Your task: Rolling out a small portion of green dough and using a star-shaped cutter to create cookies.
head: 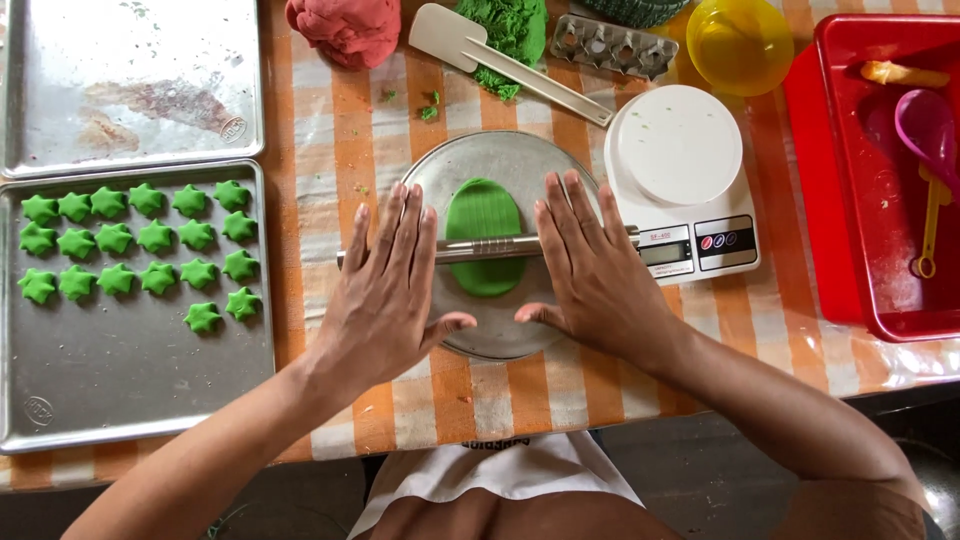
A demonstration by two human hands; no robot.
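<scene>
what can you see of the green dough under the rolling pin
The green dough is a smooth flattened oval, long axis running away from the person, lying near the middle of a round metal plate. A thin metal rolling pin lies across it below its middle, hiding a strip. The left hand and right hand press flat on the pin at either side and do not touch the dough. Faint lengthwise streaks show on its surface.

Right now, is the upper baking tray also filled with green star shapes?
No, the upper tray holds no shapes; the green stars sit only on the lower tray.
</scene>
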